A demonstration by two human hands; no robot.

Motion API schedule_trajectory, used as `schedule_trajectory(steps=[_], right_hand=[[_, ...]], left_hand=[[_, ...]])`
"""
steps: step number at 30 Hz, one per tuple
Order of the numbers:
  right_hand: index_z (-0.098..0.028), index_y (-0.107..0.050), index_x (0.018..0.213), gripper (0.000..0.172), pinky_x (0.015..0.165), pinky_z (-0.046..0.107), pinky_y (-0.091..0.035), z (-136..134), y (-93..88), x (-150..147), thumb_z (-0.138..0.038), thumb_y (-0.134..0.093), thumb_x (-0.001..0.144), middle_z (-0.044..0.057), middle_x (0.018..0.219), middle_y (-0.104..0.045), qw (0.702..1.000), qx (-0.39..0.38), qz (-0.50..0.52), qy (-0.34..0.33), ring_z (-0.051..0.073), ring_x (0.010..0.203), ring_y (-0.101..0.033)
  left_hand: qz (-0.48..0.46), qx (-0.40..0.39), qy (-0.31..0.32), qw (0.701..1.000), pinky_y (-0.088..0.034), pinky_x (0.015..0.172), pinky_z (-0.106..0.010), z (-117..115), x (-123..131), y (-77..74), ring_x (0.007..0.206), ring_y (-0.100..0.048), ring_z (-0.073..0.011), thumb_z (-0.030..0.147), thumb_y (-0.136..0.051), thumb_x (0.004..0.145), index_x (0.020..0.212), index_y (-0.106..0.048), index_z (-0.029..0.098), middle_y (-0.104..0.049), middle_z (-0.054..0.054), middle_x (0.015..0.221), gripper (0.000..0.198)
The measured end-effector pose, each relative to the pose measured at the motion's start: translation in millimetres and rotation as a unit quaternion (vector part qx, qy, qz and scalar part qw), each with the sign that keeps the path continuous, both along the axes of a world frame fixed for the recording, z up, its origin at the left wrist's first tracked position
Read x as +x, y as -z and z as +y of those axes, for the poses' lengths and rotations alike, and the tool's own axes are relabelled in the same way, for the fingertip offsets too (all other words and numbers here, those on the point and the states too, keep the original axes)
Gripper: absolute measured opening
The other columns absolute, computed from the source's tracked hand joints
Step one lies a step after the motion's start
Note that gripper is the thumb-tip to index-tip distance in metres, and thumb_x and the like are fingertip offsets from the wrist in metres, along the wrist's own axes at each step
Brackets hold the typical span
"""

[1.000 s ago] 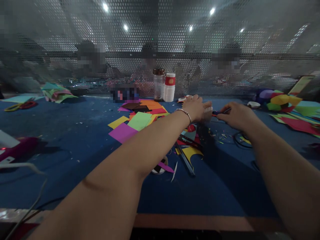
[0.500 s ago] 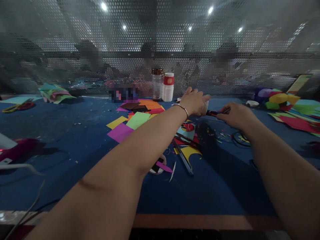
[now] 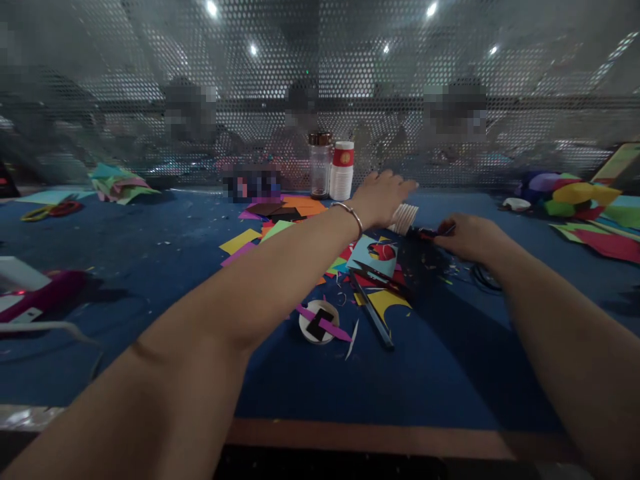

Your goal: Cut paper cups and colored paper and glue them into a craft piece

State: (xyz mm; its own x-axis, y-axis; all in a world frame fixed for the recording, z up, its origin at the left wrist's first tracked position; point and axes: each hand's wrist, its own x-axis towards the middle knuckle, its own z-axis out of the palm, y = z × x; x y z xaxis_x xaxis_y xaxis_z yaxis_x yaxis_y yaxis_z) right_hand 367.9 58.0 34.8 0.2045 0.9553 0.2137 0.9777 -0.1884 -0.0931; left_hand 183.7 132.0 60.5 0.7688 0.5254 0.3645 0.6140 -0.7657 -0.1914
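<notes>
My left hand (image 3: 381, 194), with a bracelet at the wrist, reaches far over the blue table and lies on top of a ribbed white paper cup (image 3: 404, 217) that is tipped on its side; the fingers stretch forward over it. My right hand (image 3: 467, 237) is closed round a thin red and black pen-like tool (image 3: 429, 233) whose tip points left, just beside the cup. Under my left forearm lie cut coloured paper pieces (image 3: 374, 257) and a dark ruler (image 3: 371, 312).
A clear bottle (image 3: 319, 166) and a stack of paper cups (image 3: 342, 171) stand at the back by a perforated screen (image 3: 150, 100). Coloured sheets (image 3: 250, 240) spread left of centre. A round disc with a purple strip (image 3: 317, 322) lies nearer. Scissors (image 3: 47, 210) far left; folded paper shapes (image 3: 575, 197) right.
My left hand has shifted left and opened over the cup, which now shows more below the fingers. My right hand has dropped a little lower with the tool. The view has shifted slightly.
</notes>
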Motion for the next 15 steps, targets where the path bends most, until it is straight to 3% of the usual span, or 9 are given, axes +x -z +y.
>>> schedule_trajectory(steps=[4, 9, 15], right_hand=[[-0.02, -0.065, 0.077, 0.013, 0.06, 0.032, -0.04, -5, -4.8, -6, -0.033, -0.064, 0.076, 0.012, 0.081, -0.07, 0.999, -0.028, -0.024, 0.028, 0.025, 0.074, -0.061], [-0.02, -0.068, 0.086, 0.015, 0.058, 0.034, -0.038, -16, -20.0, -27, -0.03, -0.057, 0.082, 0.015, 0.096, -0.071, 0.997, 0.012, -0.035, 0.062, 0.029, 0.083, -0.063], [-0.019, -0.064, 0.08, 0.011, 0.063, 0.03, -0.041, -27, -28.0, -62, -0.028, -0.059, 0.084, 0.009, 0.084, -0.072, 0.996, 0.081, 0.022, -0.019, 0.023, 0.078, -0.064]], left_hand=[[-0.066, -0.038, 0.01, 0.997, -0.037, 0.1, -0.041, -13, -39, -12.0, 0.12, -0.052, -0.0284, 0.029, -0.053, 0.088, 0.124, -0.062, 0.024, -0.065, -0.009, 0.128, 0.037], [-0.084, -0.124, -0.028, 0.988, -0.041, 0.079, -0.034, -24, -103, -11.3, 0.092, -0.062, -0.0233, 0.034, -0.049, 0.089, 0.103, -0.069, 0.018, -0.07, -0.008, 0.095, 0.03], [0.01, -0.205, -0.131, 0.97, -0.039, 0.069, -0.031, -37, -168, -15.6, 0.077, -0.061, -0.0206, 0.036, -0.05, 0.087, 0.098, -0.07, 0.015, -0.071, -0.009, 0.087, 0.031]])
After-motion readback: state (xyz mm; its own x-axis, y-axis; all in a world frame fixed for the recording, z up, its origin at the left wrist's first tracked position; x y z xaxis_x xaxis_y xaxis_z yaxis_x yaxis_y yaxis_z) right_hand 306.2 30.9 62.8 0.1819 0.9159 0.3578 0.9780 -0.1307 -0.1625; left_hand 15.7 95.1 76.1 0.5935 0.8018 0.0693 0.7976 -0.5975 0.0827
